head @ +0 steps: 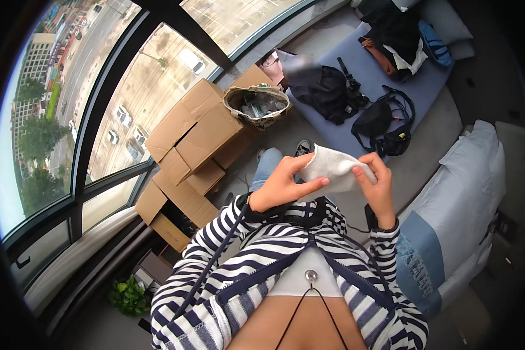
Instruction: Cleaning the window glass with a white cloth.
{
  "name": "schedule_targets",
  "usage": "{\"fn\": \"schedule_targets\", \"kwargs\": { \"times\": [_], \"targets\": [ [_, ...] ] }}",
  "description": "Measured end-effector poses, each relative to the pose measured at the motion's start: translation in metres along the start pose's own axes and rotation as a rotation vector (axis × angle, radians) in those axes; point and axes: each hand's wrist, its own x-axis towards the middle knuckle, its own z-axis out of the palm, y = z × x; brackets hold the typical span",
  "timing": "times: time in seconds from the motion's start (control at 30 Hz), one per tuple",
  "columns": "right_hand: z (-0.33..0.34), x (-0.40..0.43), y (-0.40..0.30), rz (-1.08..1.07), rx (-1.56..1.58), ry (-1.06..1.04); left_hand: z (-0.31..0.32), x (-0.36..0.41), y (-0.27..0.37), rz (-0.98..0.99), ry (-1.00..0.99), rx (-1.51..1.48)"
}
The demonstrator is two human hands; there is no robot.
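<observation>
A small white knitted cloth item [334,168], perhaps a sock, is stretched between my two hands in front of my body. My left hand [284,181] grips its wider end, with the fingers behind the fabric and the thumb in front along the lower edge. The narrower, bunched end is pinched between thumb and fingers of my right hand [376,179]. Part of the fabric is hidden behind my left fingers. Below the hands are my striped jacket [262,258] and, beyond them, a shoe [303,148] on the floor.
Cardboard boxes [197,127] stand by the window at the left, next to an open tote bag [258,107] holding clear plastic items. Ahead, a blue-grey mat [332,48] bears black bags [376,118] and clothes [393,39]. A light padded cover [468,188] lies at the right; a plant [129,296] stands lower left.
</observation>
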Motion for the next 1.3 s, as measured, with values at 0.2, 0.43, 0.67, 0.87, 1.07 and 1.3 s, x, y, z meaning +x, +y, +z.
{"fn": "schedule_targets", "kwargs": {
  "times": [0.2, 0.43, 0.67, 0.87, 1.07, 1.3],
  "targets": [
    [0.0, 0.061, -0.023, -0.154, -0.108, 0.013, -0.011, 0.027, 0.007, 0.007, 0.246, -0.074],
    [0.003, 0.061, -0.037, -0.062, -0.17, 0.125, -0.054, 0.06, 0.02, 0.089, 0.011, 0.037],
    [0.005, 0.061, -0.083, -0.08, -0.158, 0.102, -0.079, 0.06, 0.069, 0.143, -0.203, 0.021],
    [0.018, 0.104, -0.112, -0.26, -0.213, -0.04, -0.104, 0.058, 0.077, 0.296, -0.056, 0.023],
    [0.022, 0.158, -0.133, -0.364, -0.295, -0.267, -0.113, 0.063, 0.064, 0.373, 0.171, 0.007],
    [0.007, 0.255, -0.15, -0.471, -0.306, -0.526, -0.119, 0.112, 0.055, 0.237, 0.304, -0.114]
  ]
}}
